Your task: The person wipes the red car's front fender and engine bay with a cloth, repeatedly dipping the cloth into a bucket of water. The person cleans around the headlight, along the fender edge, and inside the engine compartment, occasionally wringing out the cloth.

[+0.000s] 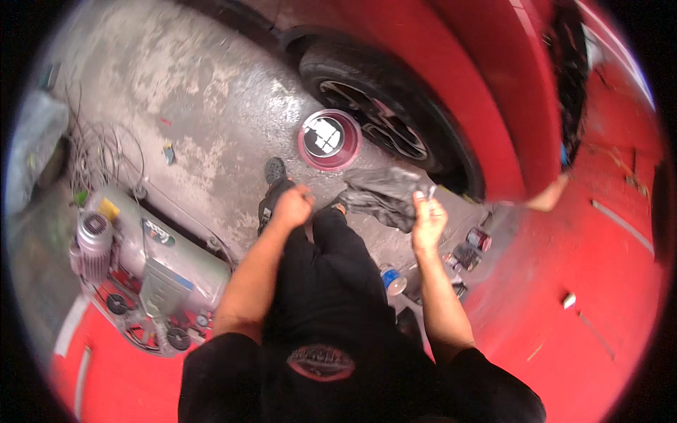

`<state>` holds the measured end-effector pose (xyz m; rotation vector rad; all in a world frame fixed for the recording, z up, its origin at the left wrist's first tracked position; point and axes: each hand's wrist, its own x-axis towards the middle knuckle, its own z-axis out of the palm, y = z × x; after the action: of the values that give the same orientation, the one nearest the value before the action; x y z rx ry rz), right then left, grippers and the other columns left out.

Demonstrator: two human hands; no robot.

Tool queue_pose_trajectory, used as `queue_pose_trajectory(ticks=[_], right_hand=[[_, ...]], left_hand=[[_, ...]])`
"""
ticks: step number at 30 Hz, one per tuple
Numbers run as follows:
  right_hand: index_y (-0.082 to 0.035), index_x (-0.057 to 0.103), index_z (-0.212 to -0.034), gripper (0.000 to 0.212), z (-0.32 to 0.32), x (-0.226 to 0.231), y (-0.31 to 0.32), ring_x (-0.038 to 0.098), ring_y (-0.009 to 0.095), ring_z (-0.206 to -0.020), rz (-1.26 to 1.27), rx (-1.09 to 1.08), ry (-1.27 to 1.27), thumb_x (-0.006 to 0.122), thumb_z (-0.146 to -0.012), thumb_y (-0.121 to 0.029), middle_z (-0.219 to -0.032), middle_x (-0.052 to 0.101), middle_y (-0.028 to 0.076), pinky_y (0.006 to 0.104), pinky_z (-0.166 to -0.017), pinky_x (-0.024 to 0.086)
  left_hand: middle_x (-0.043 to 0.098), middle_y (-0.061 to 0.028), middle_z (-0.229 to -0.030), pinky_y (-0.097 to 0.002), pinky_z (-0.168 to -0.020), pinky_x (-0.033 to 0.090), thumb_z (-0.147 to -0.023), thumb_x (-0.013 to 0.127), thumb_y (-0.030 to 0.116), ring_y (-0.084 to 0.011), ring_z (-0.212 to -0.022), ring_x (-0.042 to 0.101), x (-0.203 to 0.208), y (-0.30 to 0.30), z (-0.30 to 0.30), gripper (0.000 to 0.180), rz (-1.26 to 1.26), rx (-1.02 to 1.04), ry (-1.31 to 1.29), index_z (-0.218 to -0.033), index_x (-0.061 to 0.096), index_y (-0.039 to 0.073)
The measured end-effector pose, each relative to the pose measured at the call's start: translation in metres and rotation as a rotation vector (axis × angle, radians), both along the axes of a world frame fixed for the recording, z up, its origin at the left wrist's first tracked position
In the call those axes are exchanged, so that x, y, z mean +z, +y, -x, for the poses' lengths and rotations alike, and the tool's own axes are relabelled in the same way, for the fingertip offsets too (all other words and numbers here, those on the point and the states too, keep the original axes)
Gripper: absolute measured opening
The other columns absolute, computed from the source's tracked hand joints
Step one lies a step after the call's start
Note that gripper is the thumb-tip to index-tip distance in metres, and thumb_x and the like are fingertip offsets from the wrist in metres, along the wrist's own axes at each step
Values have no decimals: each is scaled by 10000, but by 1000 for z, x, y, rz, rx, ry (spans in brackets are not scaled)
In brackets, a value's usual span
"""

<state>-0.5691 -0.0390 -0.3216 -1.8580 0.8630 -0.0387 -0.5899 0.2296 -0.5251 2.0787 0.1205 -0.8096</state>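
Note:
A crumpled dark grey cloth [377, 192] hangs from my right hand [427, 224], its upper edge pinched between the fingers. Motion smears the cloth somewhat as it spreads leftward in front of my legs. My left hand [292, 206] is curled closed over my left thigh, apart from the cloth; whatever is inside it, if anything, is hidden. Beyond both hands stands a dark red bucket [350, 146], with liquid inside reflecting bright light. Right behind the bucket is the wheel [377, 116] of a red car [486, 106].
An air compressor [169, 233] stands at the left, with coiled cables [106, 151] beyond it. A clear bottle with a blue band [393, 280] is beside my right leg. Cans and small containers [467, 255] stand right of my forearm. Grey concrete [204, 84] meets red flooring [536, 282].

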Motion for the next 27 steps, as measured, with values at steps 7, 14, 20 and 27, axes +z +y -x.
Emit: queue_pose_trajectory(ticks=[7, 14, 20, 27], right_hand=[[-20, 630, -683, 438, -55, -316, 15, 589, 341, -840, 431, 916, 8, 575, -992, -326, -805, 643, 184, 458, -931, 377], [-110, 632, -1314, 450, -97, -644, 4, 480, 364, -1289, 704, 1105, 238, 470, -1032, -421, -1402, 569, 135, 489, -1045, 403], [-172, 672, -1283, 399, -59, -784, 40, 327, 409, -1389, 962, 1070, 410, 495, -1014, -407, -1509, 390, 188, 561, -1106, 319], [-58, 677, -1166, 436, -88, -712, 19, 619, 472, -1067, 634, 916, 503, 430, -1007, -380, -1086, 666, 297, 514, -994, 479]], left_hand=[[709, -249, -1000, -511, -876, 539, -907, 616, 232, -404, -970, 686, -145, -36, 88, 355, -2, -109, 305, -1192, 616, 20], [697, -221, -934, -525, -785, 535, -883, 648, 148, -430, -893, 670, -212, -44, 72, 277, -24, 183, 223, -1142, 625, 55], [698, -166, -994, -477, -847, 526, -884, 692, 185, -382, -926, 657, -200, -39, 79, 380, -42, 70, 381, -1239, 618, 69], [710, -167, -913, -487, -830, 526, -876, 669, 149, -409, -913, 659, -210, -54, 88, 331, -79, 93, 417, -1194, 635, 61]])
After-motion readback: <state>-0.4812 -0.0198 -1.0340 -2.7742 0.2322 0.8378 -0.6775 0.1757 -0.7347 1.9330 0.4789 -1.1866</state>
